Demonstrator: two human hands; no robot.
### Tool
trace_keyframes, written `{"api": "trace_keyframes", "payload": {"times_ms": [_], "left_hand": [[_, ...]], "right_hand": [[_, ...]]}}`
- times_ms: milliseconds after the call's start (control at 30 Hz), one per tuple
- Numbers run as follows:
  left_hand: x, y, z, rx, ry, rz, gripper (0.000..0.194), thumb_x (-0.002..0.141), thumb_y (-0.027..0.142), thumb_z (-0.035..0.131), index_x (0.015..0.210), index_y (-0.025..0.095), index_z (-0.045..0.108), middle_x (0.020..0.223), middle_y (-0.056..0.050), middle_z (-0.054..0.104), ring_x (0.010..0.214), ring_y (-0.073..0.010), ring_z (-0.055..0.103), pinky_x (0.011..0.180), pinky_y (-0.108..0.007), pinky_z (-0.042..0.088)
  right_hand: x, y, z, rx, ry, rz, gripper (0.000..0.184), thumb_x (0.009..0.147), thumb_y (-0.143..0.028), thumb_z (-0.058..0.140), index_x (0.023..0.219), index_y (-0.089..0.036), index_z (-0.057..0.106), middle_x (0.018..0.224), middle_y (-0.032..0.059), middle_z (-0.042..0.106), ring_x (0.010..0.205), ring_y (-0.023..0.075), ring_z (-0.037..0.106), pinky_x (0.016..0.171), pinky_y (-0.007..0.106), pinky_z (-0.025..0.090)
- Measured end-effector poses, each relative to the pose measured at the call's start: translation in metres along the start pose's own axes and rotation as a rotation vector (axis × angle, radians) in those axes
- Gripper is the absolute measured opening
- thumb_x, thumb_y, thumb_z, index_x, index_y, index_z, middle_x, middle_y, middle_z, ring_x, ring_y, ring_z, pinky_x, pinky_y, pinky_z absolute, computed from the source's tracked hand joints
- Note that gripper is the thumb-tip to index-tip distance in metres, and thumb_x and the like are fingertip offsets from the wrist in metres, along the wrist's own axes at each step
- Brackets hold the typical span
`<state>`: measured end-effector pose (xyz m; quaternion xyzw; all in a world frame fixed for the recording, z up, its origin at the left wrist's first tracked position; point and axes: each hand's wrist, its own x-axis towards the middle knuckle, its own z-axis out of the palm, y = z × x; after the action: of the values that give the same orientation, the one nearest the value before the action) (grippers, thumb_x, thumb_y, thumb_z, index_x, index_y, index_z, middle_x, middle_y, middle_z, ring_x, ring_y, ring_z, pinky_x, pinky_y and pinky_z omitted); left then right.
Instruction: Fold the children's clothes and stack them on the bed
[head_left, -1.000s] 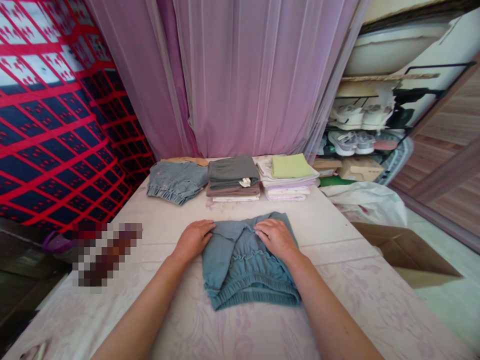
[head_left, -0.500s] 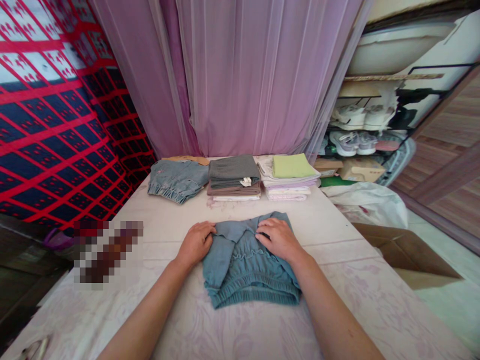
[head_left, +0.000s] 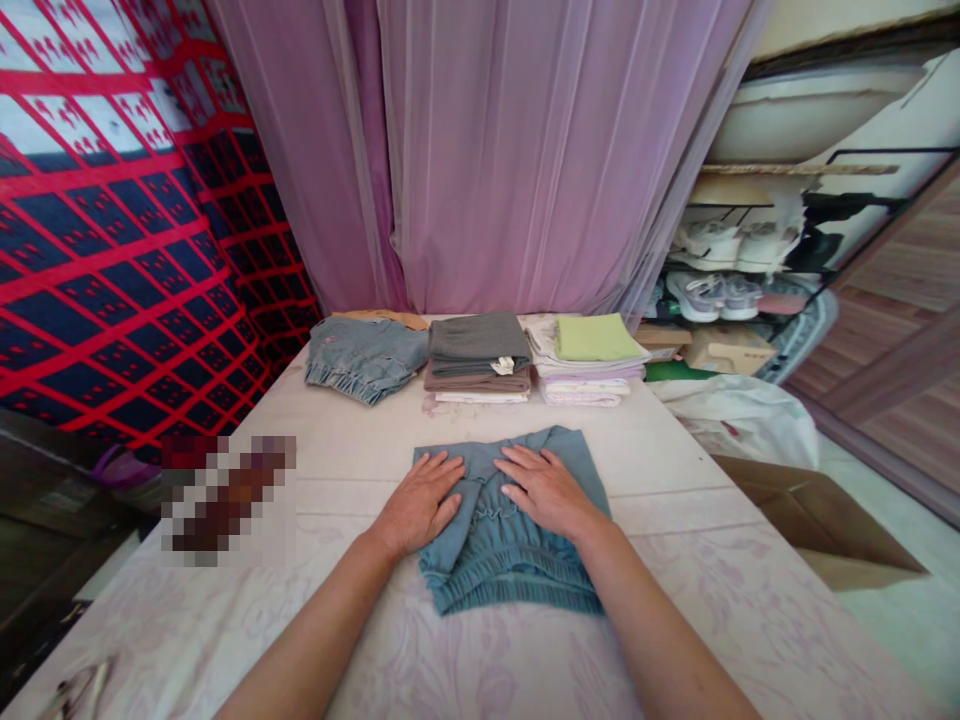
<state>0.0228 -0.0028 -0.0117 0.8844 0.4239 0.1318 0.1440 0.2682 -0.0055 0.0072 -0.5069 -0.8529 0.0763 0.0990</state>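
Note:
A folded blue-green garment with a gathered elastic waistband point(head_left: 517, 590) lies on the table in front of me, its waistband towards me. It looks like a pair of trousers or shorts. My left hand point(head_left: 426, 500) rests flat on its left part, fingers stretched out. On the upper right part lies my right hand point(head_left: 546, 492), palm down with the fingers spread. Neither hand grips the cloth. The fabric under both palms is hidden.
Behind are folded denim pants point(head_left: 364, 355), a stack of grey and brown clothes point(head_left: 480, 345) and a pale stack topped by a green cloth point(head_left: 596, 338). An open cardboard box point(head_left: 810, 510) stands right of the table point(head_left: 337, 620). A blurred patch point(head_left: 232, 500) hides something at left.
My left hand has moved from the garment's upper left edge onto the cloth and flattened. My right hand's fingers have straightened and spread. The camera view has shifted slightly.

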Motion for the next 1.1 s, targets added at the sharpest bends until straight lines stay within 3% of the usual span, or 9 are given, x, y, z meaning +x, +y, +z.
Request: {"api": "trace_keyframes", "payload": {"times_ms": [167,333,467,667,900,1000,1100], "left_hand": [[-0.003,-0.004,0.003,-0.037,0.067,0.012,0.041,0.094,0.032,0.039,0.129,0.018,0.055,0.137,-0.008,0.053,0.133,-0.0243,0.04,0.112,-0.049,0.028],[-0.002,-0.008,0.005,-0.085,0.125,0.02,0.041,0.092,0.029,0.042,0.13,0.018,0.054,0.134,-0.008,0.056,0.13,-0.025,0.044,0.111,-0.049,0.031],[-0.001,-0.009,0.007,-0.085,0.117,0.017,0.042,0.089,0.029,0.047,0.129,0.019,0.055,0.136,-0.009,0.054,0.13,-0.0257,0.043,0.112,-0.049,0.029],[-0.003,-0.007,0.006,-0.062,0.095,0.036,0.04,0.089,0.033,0.05,0.127,0.023,0.057,0.14,-0.008,0.05,0.131,-0.0269,0.041,0.112,-0.051,0.027],[-0.003,-0.004,0.004,-0.03,0.101,0.041,0.042,0.089,0.035,0.051,0.129,0.024,0.056,0.137,-0.008,0.053,0.128,-0.0273,0.044,0.111,-0.051,0.027],[-0.003,-0.004,0.003,-0.025,0.119,0.065,0.038,0.09,0.037,0.049,0.124,0.026,0.06,0.136,-0.008,0.053,0.127,-0.0276,0.046,0.111,-0.052,0.028],[-0.003,-0.005,0.002,-0.02,0.119,0.081,0.036,0.091,0.039,0.047,0.12,0.026,0.064,0.138,-0.008,0.051,0.129,-0.0283,0.043,0.11,-0.051,0.03]], "right_hand": [[0.005,-0.003,-0.005,-0.036,0.08,0.037,0.026,0.091,-0.027,0.049,0.107,-0.025,0.069,0.124,0.0083,0.062,0.116,0.0231,0.054,0.103,0.046,0.032],[0.02,-0.027,-0.007,-0.036,0.122,-0.059,0.034,0.084,-0.015,0.056,0.116,-0.024,0.063,0.119,0.0054,0.064,0.11,0.0205,0.054,0.095,0.037,0.038],[0.026,-0.031,0.001,-0.062,0.099,-0.084,0.023,0.085,-0.015,0.055,0.101,-0.023,0.069,0.109,0.0051,0.068,0.102,0.0209,0.057,0.091,0.037,0.04],[0.015,-0.023,0.008,-0.06,0.135,-0.079,0.024,0.086,-0.015,0.054,0.101,-0.025,0.07,0.107,0.0048,0.069,0.099,0.0199,0.059,0.087,0.036,0.043],[0.0,-0.034,0.015,-0.016,0.162,-0.064,0.028,0.086,-0.015,0.05,0.105,-0.024,0.069,0.112,0.0049,0.068,0.106,0.0184,0.059,0.093,0.036,0.042],[-0.003,-0.023,0.001,-0.002,0.184,-0.032,0.031,0.085,-0.012,0.048,0.104,-0.025,0.069,0.109,0.0032,0.07,0.104,0.0174,0.06,0.093,0.034,0.043],[-0.001,0.005,-0.019,-0.06,0.197,0.158,0.035,0.082,-0.009,0.046,0.104,-0.025,0.07,0.107,0.0022,0.07,0.101,0.0175,0.062,0.091,0.031,0.045]]}}
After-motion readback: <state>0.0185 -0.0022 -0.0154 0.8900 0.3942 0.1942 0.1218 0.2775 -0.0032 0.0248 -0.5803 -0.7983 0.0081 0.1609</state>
